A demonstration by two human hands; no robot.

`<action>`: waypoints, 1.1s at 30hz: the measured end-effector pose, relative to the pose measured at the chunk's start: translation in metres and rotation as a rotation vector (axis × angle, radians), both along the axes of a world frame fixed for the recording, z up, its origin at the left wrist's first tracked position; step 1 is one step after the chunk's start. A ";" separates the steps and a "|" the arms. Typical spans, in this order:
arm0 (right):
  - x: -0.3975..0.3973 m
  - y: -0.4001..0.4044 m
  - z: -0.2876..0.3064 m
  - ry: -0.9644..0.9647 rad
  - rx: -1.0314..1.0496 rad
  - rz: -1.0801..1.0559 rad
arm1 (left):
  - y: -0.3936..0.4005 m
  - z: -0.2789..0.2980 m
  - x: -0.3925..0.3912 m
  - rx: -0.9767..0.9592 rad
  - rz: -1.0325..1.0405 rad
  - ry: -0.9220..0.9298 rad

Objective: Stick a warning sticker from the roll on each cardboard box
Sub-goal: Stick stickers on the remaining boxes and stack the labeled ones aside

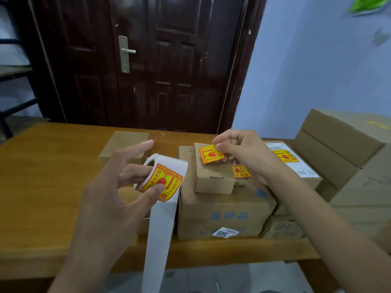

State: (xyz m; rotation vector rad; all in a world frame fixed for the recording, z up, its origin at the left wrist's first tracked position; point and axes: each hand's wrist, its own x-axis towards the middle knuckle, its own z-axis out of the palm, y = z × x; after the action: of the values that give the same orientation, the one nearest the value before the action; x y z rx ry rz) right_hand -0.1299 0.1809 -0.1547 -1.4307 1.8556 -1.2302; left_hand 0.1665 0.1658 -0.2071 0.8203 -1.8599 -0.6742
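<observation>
Head view. Left hand (118, 187) grips the sticker roll (163, 176) at 9 o'clock of the stacked boxes, thumb on the top sticker, forefinger straight; blank backing strip (158, 240) hangs toward 6 o'clock. Right hand (243, 153) pinches a loose warning sticker (211, 154) over the small box (213, 176). That box sits on a larger box (224, 210) on the wooden table (42, 187). At 3 o'clock, another stickered box (296, 163).

A sticker roll (160, 176) was gripped by the left hand (118, 187), its white backing strip (158, 240) hanging past the table's (42, 166) near edge. A peeled sticker (211, 154) was pinched by the right hand (243, 153) over a small box (211, 178) stacked on a larger box (224, 208).
</observation>
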 end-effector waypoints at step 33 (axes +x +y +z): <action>0.008 -0.017 0.000 0.569 0.201 -0.127 | -0.001 -0.003 0.003 0.054 0.029 0.049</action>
State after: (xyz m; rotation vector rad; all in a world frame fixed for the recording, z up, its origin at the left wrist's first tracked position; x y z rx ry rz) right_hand -0.1224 0.1636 -0.1545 -1.6845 2.3926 -0.6950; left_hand 0.1700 0.1649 -0.2104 0.8568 -1.7892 -0.7225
